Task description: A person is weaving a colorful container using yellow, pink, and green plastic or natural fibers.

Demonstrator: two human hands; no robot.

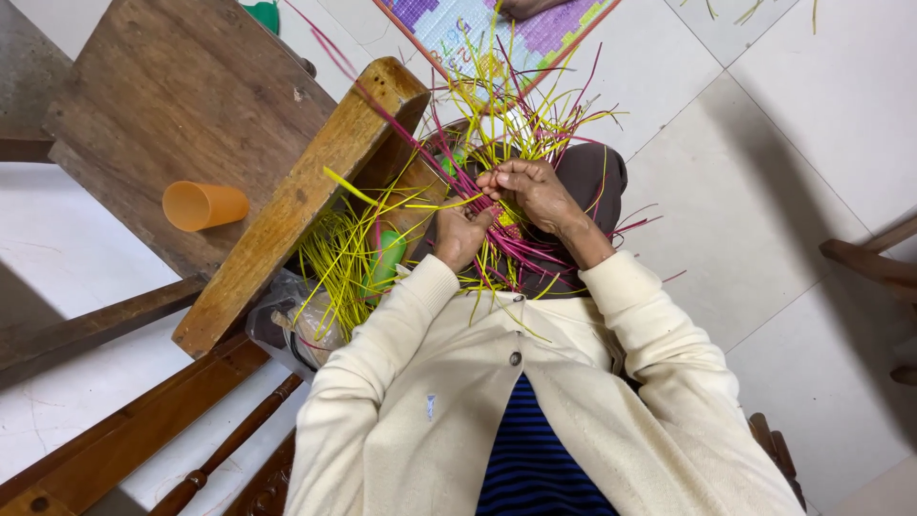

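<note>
Mostly upright strips (497, 115); fanned outward

A wooden stool (287, 205) crowds the left; bare tiled floor (755, 191) lies open rightward.

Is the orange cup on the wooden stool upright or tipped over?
Tipped over: the orange cup lies on its side on the wooden stool, open mouth facing left.
</note>
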